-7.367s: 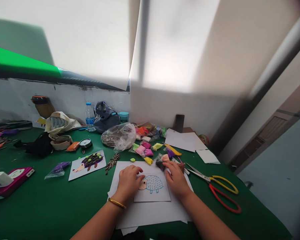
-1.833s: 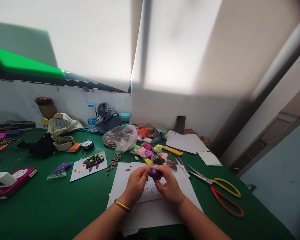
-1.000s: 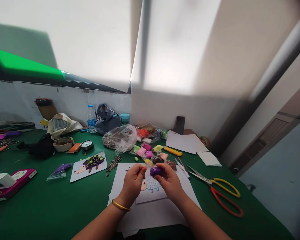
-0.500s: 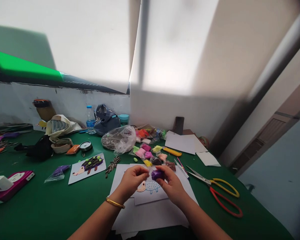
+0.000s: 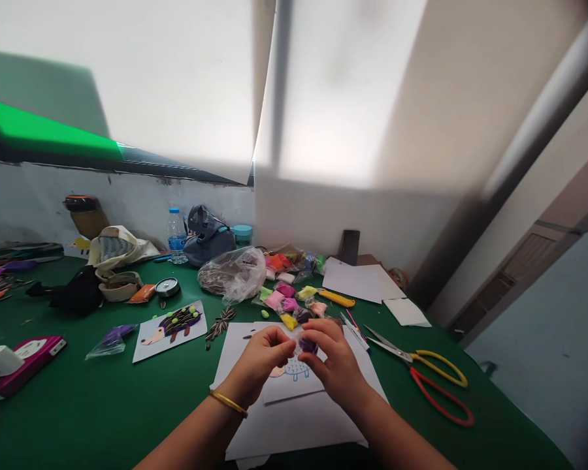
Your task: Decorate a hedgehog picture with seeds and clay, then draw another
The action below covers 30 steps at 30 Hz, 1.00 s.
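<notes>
A small purple lump of clay in clear wrapping (image 5: 308, 346) sits between the fingers of my right hand (image 5: 337, 362), which partly cover it. My left hand (image 5: 264, 356) is closed in a pinch at the near side of the clear wrapping. Both hands hover above a white card with a blue-outlined hedgehog drawing (image 5: 298, 371), whose face is peach coloured. Larger white sheets (image 5: 294, 427) lie under that card. To the left, another card with a hedgehog (image 5: 176, 326) bears purple, dark seed-like strips and green dots.
Several wrapped clay packets (image 5: 275, 300) lie beyond my hands, beside a yellow cutter (image 5: 337, 298). Large scissors (image 5: 421, 365) rest open at the right. Sunflower seeds (image 5: 220, 324), a purple packet (image 5: 116, 335) and a magenta case (image 5: 27, 369) are leftward. A water bottle (image 5: 177, 238) stands behind.
My right fingers have closed further over the purple clay, hiding more of it. My left hand has shifted slightly right, and a dark mark on the paper behind it now shows.
</notes>
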Each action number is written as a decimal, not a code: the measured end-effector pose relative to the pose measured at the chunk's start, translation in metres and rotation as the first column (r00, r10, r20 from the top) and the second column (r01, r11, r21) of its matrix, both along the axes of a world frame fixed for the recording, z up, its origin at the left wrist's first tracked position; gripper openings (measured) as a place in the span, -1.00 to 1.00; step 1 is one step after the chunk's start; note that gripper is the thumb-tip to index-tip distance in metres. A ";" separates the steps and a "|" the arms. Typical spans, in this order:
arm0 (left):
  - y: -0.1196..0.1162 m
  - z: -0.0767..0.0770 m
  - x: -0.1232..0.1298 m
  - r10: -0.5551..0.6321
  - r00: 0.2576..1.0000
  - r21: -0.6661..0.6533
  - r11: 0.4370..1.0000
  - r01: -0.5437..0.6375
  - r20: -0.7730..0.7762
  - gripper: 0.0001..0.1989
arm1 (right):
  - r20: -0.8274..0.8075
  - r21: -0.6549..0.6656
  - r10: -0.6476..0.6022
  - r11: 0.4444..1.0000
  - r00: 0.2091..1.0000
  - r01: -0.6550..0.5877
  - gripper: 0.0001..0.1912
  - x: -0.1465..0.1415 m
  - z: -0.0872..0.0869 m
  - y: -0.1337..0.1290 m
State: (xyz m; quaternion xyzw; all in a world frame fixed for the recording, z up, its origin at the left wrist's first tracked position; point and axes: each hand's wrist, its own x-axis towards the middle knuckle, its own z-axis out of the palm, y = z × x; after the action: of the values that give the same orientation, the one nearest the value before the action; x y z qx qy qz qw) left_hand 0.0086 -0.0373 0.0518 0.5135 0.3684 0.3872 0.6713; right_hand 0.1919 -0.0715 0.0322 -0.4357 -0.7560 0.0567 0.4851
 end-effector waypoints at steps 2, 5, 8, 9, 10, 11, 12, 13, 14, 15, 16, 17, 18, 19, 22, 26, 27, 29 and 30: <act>-0.002 0.000 0.000 0.010 0.999 -0.045 0.999 -0.008 0.040 -0.56 | -0.048 -0.014 -0.011 1.000 0.999 0.011 -0.67 0.000 -0.001 0.000; -0.002 0.001 0.001 0.007 1.000 -0.031 0.999 -0.006 0.016 -0.61 | -0.067 -0.043 -0.020 0.999 0.998 0.017 -0.64 0.001 -0.003 -0.001; -0.002 0.004 0.001 0.014 0.995 0.095 0.995 -0.004 -0.098 -0.72 | -0.084 -0.066 0.003 0.998 0.996 -0.009 -0.60 0.001 -0.004 -0.003; -0.002 0.005 0.001 0.018 0.991 0.127 0.992 -0.001 -0.132 -0.75 | -0.088 -0.072 0.017 0.997 0.996 -0.023 -0.58 0.000 -0.004 -0.003; -0.002 0.006 0.001 0.020 0.988 0.144 0.990 0.003 -0.152 -0.77 | -0.088 -0.077 0.032 0.996 0.996 -0.039 -0.56 0.000 -0.004 -0.003; -0.001 0.007 0.001 0.014 0.987 0.144 0.990 0.010 -0.158 -0.79 | -0.084 -0.085 0.049 0.995 0.995 -0.056 -0.54 0.000 -0.004 -0.003; -0.001 0.007 0.001 -0.002 0.988 0.128 0.992 0.021 -0.153 -0.79 | -0.077 -0.096 0.066 0.993 0.995 -0.073 -0.51 -0.001 -0.004 -0.003; -0.001 0.007 0.000 -0.023 0.990 0.099 0.994 0.038 -0.140 -0.79 | -0.067 -0.114 0.083 0.989 0.994 -0.090 -0.49 -0.001 -0.004 -0.003; -0.001 0.006 -0.001 -0.047 0.991 0.065 0.996 0.056 -0.122 -0.78 | -0.054 -0.140 0.099 0.985 0.994 -0.106 -0.46 -0.001 -0.004 -0.003; -0.001 0.006 -0.002 -0.071 0.992 0.031 0.997 0.075 -0.100 -0.77 | -0.036 -0.177 0.115 0.977 0.993 -0.120 -0.45 -0.001 -0.003 -0.003; 0.000 0.005 -0.004 -0.094 0.992 0.001 0.996 0.094 -0.080 -0.76 | -0.014 -0.221 0.131 0.966 0.991 -0.131 -0.45 -0.001 -0.002 -0.003; 0.000 0.004 -0.005 -0.114 0.991 -0.025 0.993 0.113 -0.065 -0.74 | 0.010 -0.267 0.147 0.954 0.989 -0.139 -0.47 0.000 -0.001 -0.003; 0.000 0.003 -0.006 -0.130 0.990 -0.043 0.991 0.128 -0.053 -0.73 | 0.033 -0.309 0.159 0.941 0.987 -0.141 -0.50 0.000 0.001 -0.003; 0.001 0.002 -0.007 -0.143 0.989 -0.052 0.989 0.141 -0.041 -0.72 | 0.051 -0.342 0.166 0.930 0.985 -0.139 -0.54 0.001 0.002 -0.003; 0.001 0.002 -0.007 -0.142 0.990 -0.028 0.989 0.142 0.016 -0.69 | 0.065 -0.360 0.147 0.926 0.987 -0.115 -0.56 0.003 0.003 -0.004; -0.001 0.001 -0.005 -0.042 0.999 0.114 0.993 0.043 -0.013 -0.70 | 0.033 -0.328 0.073 0.943 0.997 -0.058 -0.43 0.005 -0.001 -0.004; -0.001 0.001 -0.005 0.001 0.999 0.175 0.984 0.008 -0.052 -0.74 | 0.025 -0.325 0.052 0.945 0.998 -0.041 -0.42 0.005 -0.002 -0.004; -0.002 0.001 -0.006 0.096 0.984 0.341 0.939 -0.039 -0.151 -0.85 | 0.014 -0.323 0.025 0.946 1.000 -0.019 -0.44 0.004 -0.002 -0.005; -0.003 0.001 -0.008 0.137 0.970 0.427 0.903 -0.038 -0.203 -0.89 | 0.012 -0.325 0.022 0.946 1.000 -0.017 -0.44 0.004 -0.001 -0.006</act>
State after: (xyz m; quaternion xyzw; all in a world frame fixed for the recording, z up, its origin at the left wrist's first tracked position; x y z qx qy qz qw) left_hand 0.0010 -0.0400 0.0524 0.6696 0.3738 0.4258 0.4802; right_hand 0.1957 -0.0772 0.0315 -0.5025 -0.7443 0.1819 0.4005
